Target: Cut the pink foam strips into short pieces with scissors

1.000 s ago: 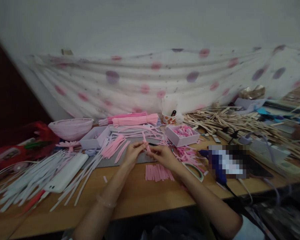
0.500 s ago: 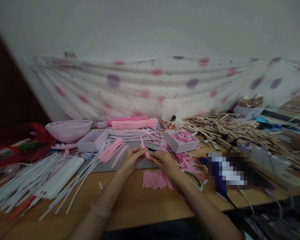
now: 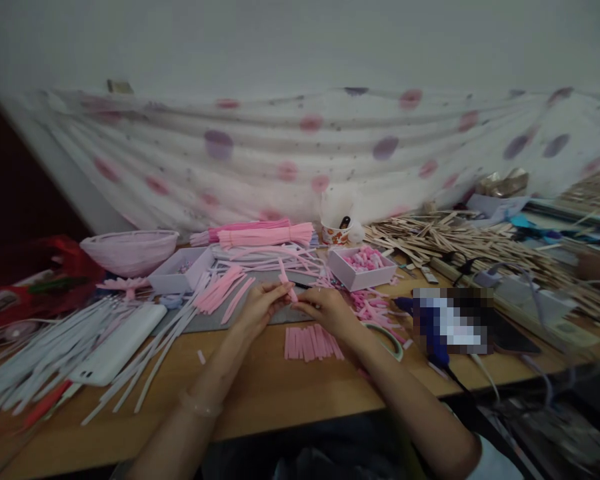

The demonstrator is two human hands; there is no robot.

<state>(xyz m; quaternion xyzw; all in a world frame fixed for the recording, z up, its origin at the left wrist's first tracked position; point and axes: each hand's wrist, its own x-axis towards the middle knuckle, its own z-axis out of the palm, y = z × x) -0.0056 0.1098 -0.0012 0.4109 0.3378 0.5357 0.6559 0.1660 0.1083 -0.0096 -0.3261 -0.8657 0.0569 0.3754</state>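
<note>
Over the grey mat (image 3: 207,323), my left hand (image 3: 261,305) pinches a pink fuzzy strip (image 3: 283,272), which looks like a pipe cleaner, between thumb and fingers. One end of it sticks up above the fingertips. My right hand (image 3: 333,312) is closed at the strip's lower end, close beside the left fingertips; the thumb and fingers meet on it. Just below the hands lies a row of short pink strips (image 3: 313,343). Longer pink strips (image 3: 223,290) rest on the mat left of my hands.
A white box (image 3: 367,280) of small pink pieces stands right, another white box (image 3: 173,281) left. A tape roll (image 3: 397,350) lies by my right forearm, near a blue glue gun (image 3: 437,347). White stems (image 3: 40,353), a white phone (image 3: 115,347) and wooden sticks (image 3: 445,243) surround the workspace.
The whole view has shifted, so the table sits slightly higher in the picture. Both hands stay together on the pink strip, with only slight finger movement.
</note>
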